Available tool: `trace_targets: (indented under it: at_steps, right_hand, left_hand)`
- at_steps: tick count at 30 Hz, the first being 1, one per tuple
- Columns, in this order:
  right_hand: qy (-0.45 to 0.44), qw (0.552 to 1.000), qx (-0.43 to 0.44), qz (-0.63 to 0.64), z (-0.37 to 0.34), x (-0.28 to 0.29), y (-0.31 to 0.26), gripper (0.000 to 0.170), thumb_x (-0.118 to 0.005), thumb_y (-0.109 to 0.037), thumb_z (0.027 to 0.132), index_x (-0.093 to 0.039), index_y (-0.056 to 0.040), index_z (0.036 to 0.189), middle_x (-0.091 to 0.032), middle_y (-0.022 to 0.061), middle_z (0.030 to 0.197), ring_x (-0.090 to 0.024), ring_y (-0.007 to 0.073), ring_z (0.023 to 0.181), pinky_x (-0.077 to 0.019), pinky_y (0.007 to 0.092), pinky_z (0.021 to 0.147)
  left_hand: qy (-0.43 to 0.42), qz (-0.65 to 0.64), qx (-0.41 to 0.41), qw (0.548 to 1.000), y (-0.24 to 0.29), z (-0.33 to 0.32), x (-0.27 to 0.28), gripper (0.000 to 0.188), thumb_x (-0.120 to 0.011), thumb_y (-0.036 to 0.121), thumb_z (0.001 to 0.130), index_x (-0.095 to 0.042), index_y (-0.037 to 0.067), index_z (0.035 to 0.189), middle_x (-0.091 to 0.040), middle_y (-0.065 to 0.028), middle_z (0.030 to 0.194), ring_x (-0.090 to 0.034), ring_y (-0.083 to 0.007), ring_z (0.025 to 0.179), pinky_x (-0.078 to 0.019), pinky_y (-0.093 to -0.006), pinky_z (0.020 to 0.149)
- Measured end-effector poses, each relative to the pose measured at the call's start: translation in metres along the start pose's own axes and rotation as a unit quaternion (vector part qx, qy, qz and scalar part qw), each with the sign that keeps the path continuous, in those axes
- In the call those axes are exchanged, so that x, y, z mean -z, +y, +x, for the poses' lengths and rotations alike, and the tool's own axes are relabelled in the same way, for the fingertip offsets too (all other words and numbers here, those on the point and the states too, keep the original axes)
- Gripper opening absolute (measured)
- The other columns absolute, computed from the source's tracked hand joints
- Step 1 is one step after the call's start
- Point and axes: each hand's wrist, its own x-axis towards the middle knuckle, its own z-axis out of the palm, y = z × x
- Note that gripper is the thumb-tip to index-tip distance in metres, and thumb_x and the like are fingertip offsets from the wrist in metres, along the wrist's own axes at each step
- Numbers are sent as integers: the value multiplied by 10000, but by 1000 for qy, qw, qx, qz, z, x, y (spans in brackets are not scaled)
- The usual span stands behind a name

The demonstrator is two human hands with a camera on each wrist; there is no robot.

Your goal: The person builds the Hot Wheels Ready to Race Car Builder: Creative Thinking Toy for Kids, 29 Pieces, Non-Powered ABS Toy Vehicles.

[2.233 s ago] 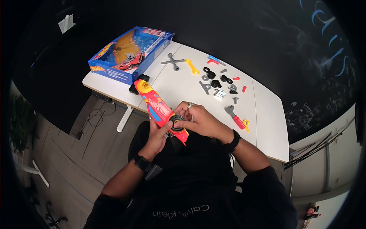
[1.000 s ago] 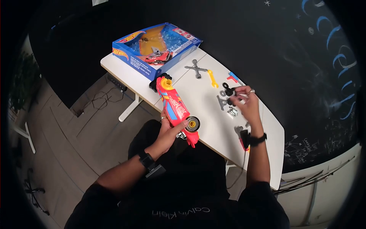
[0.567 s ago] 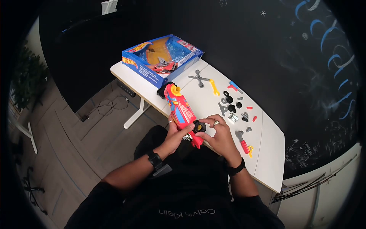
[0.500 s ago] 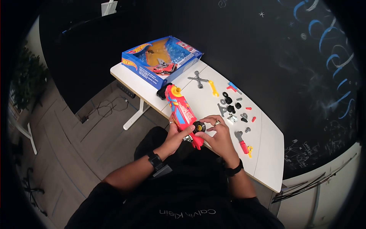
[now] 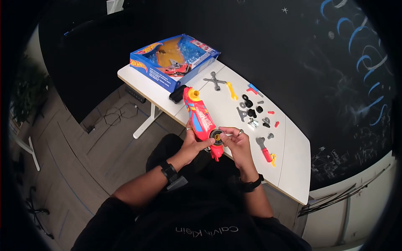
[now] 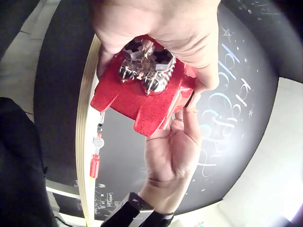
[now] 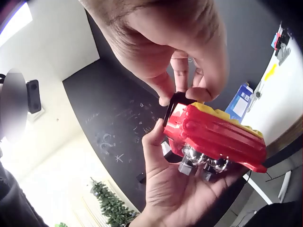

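Note:
A red toy race car [image 5: 202, 120] with blue and yellow markings is held above the lap, beside the table's near edge. My left hand [image 5: 190, 147] grips its lower end, thumb by the black wheel [image 5: 212, 138] with a yellow hub. The right hand [image 5: 237, 147] pinches that wheel between thumb and fingers, the thumb close to the hub. In the right wrist view, its fingertips press the black wheel [image 7: 176, 103] at the car's side. A chrome engine [image 6: 152, 75] sits on the red body under my left palm. Another black wheel [image 5: 177, 94] is at the far end, near a yellow socket [image 5: 194, 94].
On the white table [image 5: 289, 167] lie several black wheel parts [image 5: 251, 113], a grey cross wrench [image 5: 215, 81], a yellow wrench [image 5: 232, 90], a blue-red tool [image 5: 253, 89] and a red-handled tool [image 5: 266, 154]. A blue toy box [image 5: 167, 79] stands at the back left.
The right hand reached out over the loose black parts, then came back to the car's wheel with a black round piece. Its thumb has since shifted toward the hub. The left hand keeps its grip.

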Motion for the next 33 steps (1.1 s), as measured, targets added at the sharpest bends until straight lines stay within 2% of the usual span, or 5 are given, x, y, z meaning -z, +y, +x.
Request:
trace_targets:
  at_steps: [9,21,28,30,33]
  right_hand:
    - [48,995,61,56,1,-2,18,124,-724,-106,981,-698,-27,888,-699,-5,768,-571,10,654,-439,176,604]
    - [-6,997,50,54,-16,-8,-2,129,-661,-48,1000,-670,13,1114,-702,47,946,-607,61,834,-512,232,810]
    - [33,996,82,24,-11,-10,15,62,-662,-63,1007,-660,-6,1030,-687,21,895,-600,44,813,-491,213,777]
    - [40,995,92,13,-9,-11,17,141,-687,-163,1014,-610,-84,927,-672,-27,849,-541,11,718,-403,183,614]
    - [50,995,71,43,-11,-13,15,130,-671,-83,1009,-609,-44,902,-686,6,838,-586,31,766,-464,203,709]
  left_hand:
    - [-52,74,-8,996,0,-3,-7,1237,-931,74,714,-32,68,1564,-369,-90,1428,-424,-214,1385,-436,-393,1147]
    - [-13,-22,92,995,0,-3,1,1071,-811,22,829,-54,122,1580,-384,-93,1452,-450,-213,1380,-449,-404,1131]
    - [0,-13,84,996,0,-1,5,1067,-808,38,830,-62,114,1589,-374,-92,1463,-419,-204,1392,-432,-400,1136]
    - [-31,46,59,997,-1,-1,6,1118,-826,56,817,-30,112,1600,-374,-92,1459,-418,-204,1391,-429,-400,1140]
    - [-40,56,63,996,-2,-1,7,1170,-842,57,795,-3,114,1609,-366,-93,1466,-427,-208,1385,-427,-401,1142]
